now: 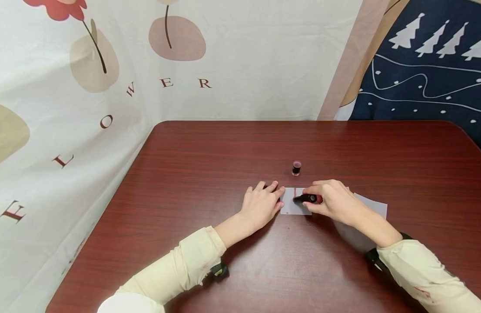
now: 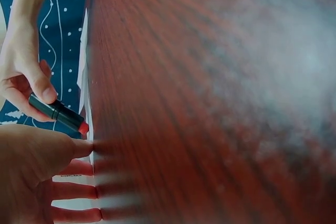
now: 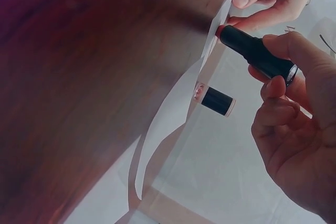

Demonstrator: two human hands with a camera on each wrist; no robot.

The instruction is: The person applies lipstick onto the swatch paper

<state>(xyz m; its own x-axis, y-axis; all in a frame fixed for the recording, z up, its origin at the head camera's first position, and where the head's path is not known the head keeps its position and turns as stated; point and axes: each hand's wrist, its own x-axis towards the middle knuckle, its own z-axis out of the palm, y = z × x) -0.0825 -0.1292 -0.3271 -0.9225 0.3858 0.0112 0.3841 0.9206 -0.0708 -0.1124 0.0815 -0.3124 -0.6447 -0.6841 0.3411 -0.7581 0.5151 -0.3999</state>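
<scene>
My right hand [image 1: 336, 202] pinches a black lipstick [image 1: 306, 198] between thumb and fingers. The lipstick's red tip, plain to see in the left wrist view, is down at a small white card [image 1: 287, 209]. A short red streak [image 1: 295, 191] runs from the card's far edge toward the tip. At the card's left edge rests my left hand [image 1: 260, 206], palm down with fingers spread and fingertips on the edge. Beyond the card stands the lipstick's cap [image 1: 296, 168], black in the middle with a clear end; it also shows in the right wrist view [image 3: 216, 101].
White paper [image 1: 375, 206] lies partly hidden under my right hand and forearm. The dark red wooden table [image 1: 209, 161] ends at a far edge against a white printed cloth [image 1: 260, 61]. A navy cloth with white trees [image 1: 428, 78] hangs at the right.
</scene>
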